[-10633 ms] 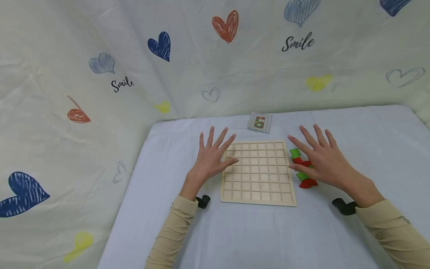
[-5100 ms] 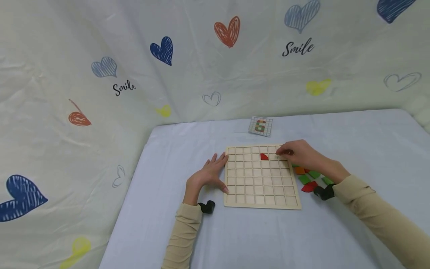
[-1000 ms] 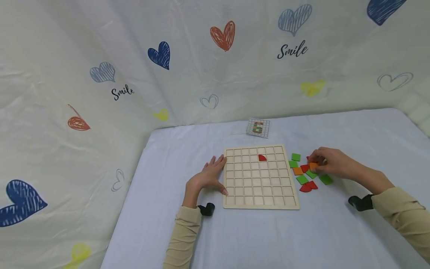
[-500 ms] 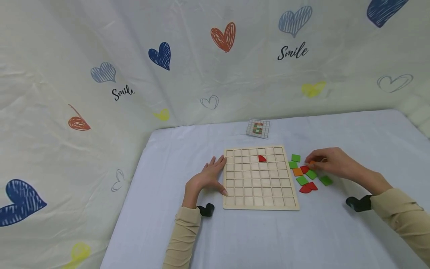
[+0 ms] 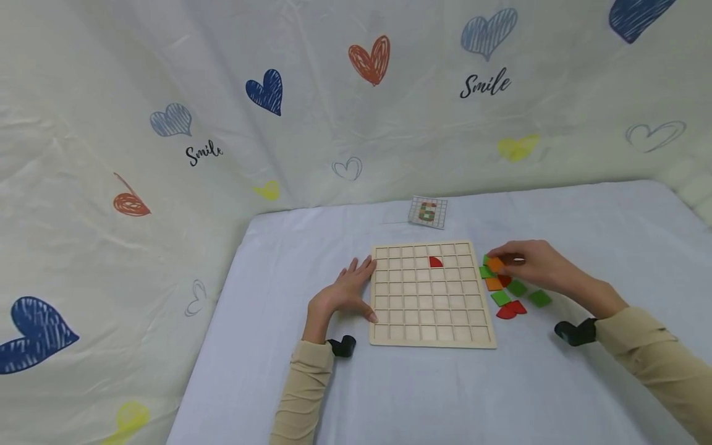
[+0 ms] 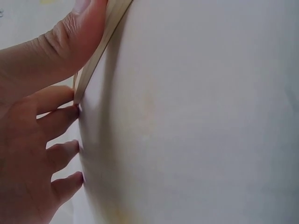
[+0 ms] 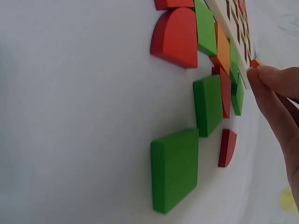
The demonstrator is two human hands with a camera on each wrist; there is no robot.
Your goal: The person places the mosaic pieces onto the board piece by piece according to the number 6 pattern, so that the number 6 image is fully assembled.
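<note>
- One small orange square tile (image 5: pixel 495 266), painted wood by the look of it, is pinched between the right hand's (image 5: pixel 532 262) thumb and fingertips, over the loose pieces just outside the board's right edge, towards its far right corner.
- The left hand (image 5: pixel 347 292) is spread wide, fingertips and thumb touching the left edge of the pale wooden grid board (image 5: pixel 425 303); it grips no tile.
- The board lies flat on the white-covered worktop (image 5: pixel 267 346); a red quarter-round tile (image 5: pixel 436 262) sits in its second row from the far edge.
- Along the board's right edge lie loose green square tiles (image 5: pixel 540 299), red quarter-round tiles (image 5: pixel 505 312) and a second orange square tile (image 5: pixel 493 284), some touching.
- Near the worktop's far edge, beyond the board, is a gridded pattern card (image 5: pixel 428 212).
- The orange tile should be light, stiff and hard to damage, though its smooth painted faces may slip. Best held by two opposite sides near the top, leaving the lower edges free to drop between the raised grid lines.
- The board looks thin and light, so it could slide on cloth; steady pressure at its edge suits it.
</note>
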